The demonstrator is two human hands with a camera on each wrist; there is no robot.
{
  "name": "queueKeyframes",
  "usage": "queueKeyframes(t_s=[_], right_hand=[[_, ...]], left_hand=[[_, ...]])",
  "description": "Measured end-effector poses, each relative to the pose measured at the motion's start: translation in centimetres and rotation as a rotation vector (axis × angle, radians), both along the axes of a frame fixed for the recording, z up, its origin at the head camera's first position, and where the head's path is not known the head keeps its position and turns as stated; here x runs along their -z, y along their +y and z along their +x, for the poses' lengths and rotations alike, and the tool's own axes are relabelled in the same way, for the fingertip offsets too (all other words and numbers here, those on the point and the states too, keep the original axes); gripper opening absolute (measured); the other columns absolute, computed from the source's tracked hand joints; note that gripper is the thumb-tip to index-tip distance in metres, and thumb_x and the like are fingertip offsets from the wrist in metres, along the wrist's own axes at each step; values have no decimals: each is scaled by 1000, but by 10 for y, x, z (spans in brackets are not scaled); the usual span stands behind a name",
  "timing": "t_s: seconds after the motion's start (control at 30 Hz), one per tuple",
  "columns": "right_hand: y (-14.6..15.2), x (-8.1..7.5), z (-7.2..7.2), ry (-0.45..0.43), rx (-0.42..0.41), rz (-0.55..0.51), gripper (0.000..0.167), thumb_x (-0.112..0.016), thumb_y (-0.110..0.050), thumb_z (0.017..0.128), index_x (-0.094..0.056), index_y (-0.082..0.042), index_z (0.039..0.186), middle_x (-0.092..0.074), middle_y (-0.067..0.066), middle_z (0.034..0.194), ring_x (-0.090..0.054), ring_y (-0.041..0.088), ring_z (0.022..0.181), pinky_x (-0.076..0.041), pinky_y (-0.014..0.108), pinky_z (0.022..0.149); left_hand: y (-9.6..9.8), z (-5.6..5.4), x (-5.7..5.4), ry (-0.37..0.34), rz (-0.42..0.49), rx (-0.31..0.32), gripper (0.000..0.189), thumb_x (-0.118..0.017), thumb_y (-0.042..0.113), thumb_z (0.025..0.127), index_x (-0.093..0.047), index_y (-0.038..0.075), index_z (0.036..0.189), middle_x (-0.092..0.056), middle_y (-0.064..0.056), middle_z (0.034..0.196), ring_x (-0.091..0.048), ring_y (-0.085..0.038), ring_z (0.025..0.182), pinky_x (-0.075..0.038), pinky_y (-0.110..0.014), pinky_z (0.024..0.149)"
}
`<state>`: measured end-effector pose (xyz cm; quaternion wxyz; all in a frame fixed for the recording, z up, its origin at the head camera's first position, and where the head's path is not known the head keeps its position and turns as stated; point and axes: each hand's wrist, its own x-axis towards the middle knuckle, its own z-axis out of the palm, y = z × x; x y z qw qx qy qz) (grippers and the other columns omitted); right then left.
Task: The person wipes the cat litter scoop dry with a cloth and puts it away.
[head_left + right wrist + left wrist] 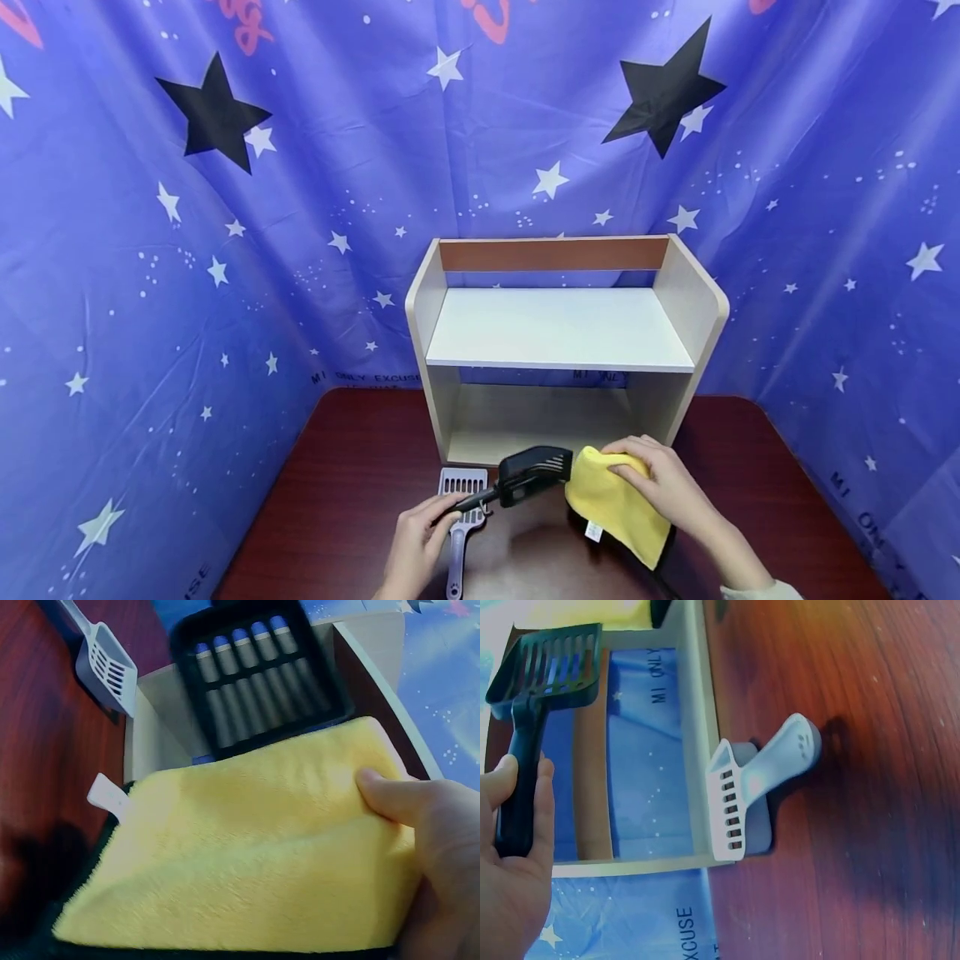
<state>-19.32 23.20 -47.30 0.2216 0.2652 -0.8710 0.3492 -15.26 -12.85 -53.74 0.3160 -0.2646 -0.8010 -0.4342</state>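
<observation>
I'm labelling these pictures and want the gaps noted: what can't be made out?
- Any wording on the white tag: too small, head view.
- How most fingers of the right hand lie: hidden by the yellow cloth, right wrist view.
- Handle of the black scoop: cut off by the top edge, right wrist view.
- Near edge of the table: cut off by the bottom edge, head view.

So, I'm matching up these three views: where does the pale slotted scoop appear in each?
Head: pale scoop at the bottom, just left of centre, crossed by the black scoop.
Left wrist: pale scoop just right of centre, handle pointing up and right.
Right wrist: pale scoop at upper left.
Shared landmark: the shelf.
</observation>
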Motion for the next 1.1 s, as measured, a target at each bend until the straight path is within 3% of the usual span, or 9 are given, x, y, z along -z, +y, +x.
queueKeyframes(t_s=[0.13,0.3,0.37,0.5,0.57,0.63,0.83,1.1], right_hand=[[-4,8,5,-51,141,-73,24,-78,-5,82,-73,-22,98,-73,-6,93,-57,-5,82,-45,12,67],[-16,10,7,-84,224,-190,23,-77,-4,83,-71,-20,99,-74,-1,92,-56,-4,73,-46,14,60],[-23,10,6,-83,237,-243,22,-77,-4,84,-71,-18,100,-74,1,92,-56,-5,73,-46,13,59],[-38,10,4,-82,243,-367,22,-76,0,83,-72,-12,101,-75,7,94,-59,-7,77,-47,11,63],[-44,9,3,-86,235,-430,23,-75,3,83,-72,-10,102,-75,9,95,-60,-7,77,-48,11,63],[-49,7,3,-87,227,-478,23,-75,4,83,-72,-9,102,-75,9,94,-60,-7,75,-49,11,62],[-59,9,4,0,185,-509,26,-78,9,76,-75,-8,95,-74,6,87,-59,-7,74,-47,11,59],[-72,19,6,134,91,-407,33,-79,16,66,-75,-7,89,-73,5,80,-55,0,76,-42,14,61]], left_hand=[[3,1,-3,-124,148,0,28,-72,-3,84,-74,6,110,-77,-7,96,-62,-1,76,-49,-10,63],[16,4,-6,-411,429,36,23,-68,0,88,-72,-2,111,-76,-13,103,-63,2,82,-52,-13,71],[23,4,-7,-500,533,98,26,-65,0,91,-68,-10,114,-75,-16,107,-66,1,88,-55,-16,77],[34,8,-6,-643,712,307,38,-58,-1,96,-51,-24,125,-75,-5,111,-72,-7,95,-59,-22,84],[37,10,-5,-700,763,387,44,-56,-1,97,-43,-27,130,-75,1,113,-73,-10,98,-58,-24,86],[39,12,-4,-739,789,425,48,-56,-1,97,-38,-28,132,-75,2,113,-73,-12,100,-57,-25,86],[41,14,-9,-769,785,374,48,-58,2,97,-40,-25,133,-73,-13,116,-74,-11,97,-58,-23,81],[46,10,-16,-845,831,306,49,-61,7,97,-46,-20,135,-70,-25,118,-73,-9,95,-59,-24,82]])
